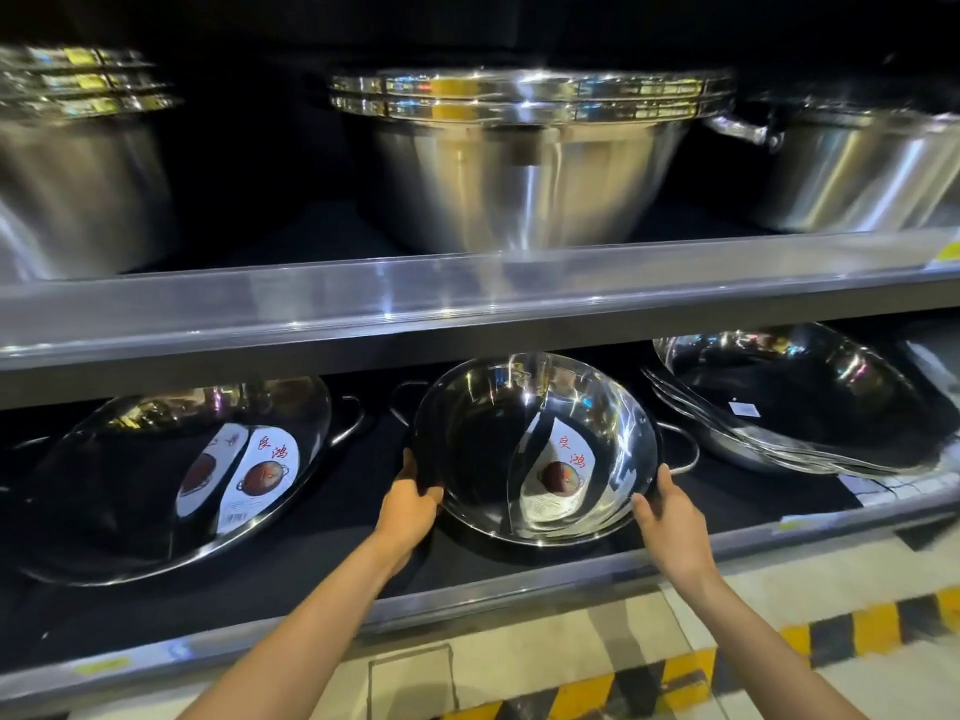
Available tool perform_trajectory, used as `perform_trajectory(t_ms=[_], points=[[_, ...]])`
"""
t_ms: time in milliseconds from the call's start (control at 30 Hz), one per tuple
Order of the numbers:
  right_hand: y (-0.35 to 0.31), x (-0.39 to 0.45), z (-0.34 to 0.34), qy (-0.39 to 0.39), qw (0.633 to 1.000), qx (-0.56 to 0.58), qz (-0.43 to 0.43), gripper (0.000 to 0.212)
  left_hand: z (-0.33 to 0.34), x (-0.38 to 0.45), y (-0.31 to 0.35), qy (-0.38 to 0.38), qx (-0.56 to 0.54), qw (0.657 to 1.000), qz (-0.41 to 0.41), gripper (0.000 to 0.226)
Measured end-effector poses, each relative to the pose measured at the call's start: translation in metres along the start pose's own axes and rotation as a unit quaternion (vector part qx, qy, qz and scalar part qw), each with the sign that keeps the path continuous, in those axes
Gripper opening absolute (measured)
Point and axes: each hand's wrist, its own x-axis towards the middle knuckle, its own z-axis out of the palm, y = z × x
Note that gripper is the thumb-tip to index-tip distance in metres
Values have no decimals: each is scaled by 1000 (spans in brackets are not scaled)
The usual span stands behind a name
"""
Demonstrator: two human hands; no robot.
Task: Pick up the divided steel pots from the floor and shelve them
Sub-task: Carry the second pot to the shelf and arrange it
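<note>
Head view only: both hands grip one round, polished steel divided pot [535,449] on the lower shelf [519,589], a dark-lined metal shelf with a grey front lip; the pot is tilted up toward the camera, its near rim low, its far rim close under the shelf above; a curved steel partition splits the bowl into two halves, and a white label with red characters lies in the right half; looped wire handles project at both sides. Left hand [410,504] is closed on the pot's left rim, thumb over the edge and fingers behind it; right hand [670,511] is closed on the lower right rim, thumb on the inside edge, fingers beneath; both forearms reach in from the bottom of the frame.

To the left on the same shelf rests a second divided steel pot [171,475], larger in view, also tilted, bearing the same white label; it stands apart from the held pot. To the right leans a stack of plain shiny steel woks [800,402], nested together, near the held pot's right handle.

Upper metal shelf [467,298] carries a large steel mixing bowl [530,174] at centre, with deep steel stockpots on either side, blurred. Pale floor with yellow-and-black hazard striping [691,667] shows at the lower right.
</note>
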Motion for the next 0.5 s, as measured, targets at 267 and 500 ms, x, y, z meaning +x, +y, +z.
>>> perform_trajectory(t_ms=[267, 500], points=[[-9, 33, -4, -87, 996, 26, 16, 55, 7, -12, -13, 72, -5, 997, 8, 42], [-5, 76, -8, -119, 993, -9, 25, 55, 9, -18, -10, 28, -40, 998, 51, 31]])
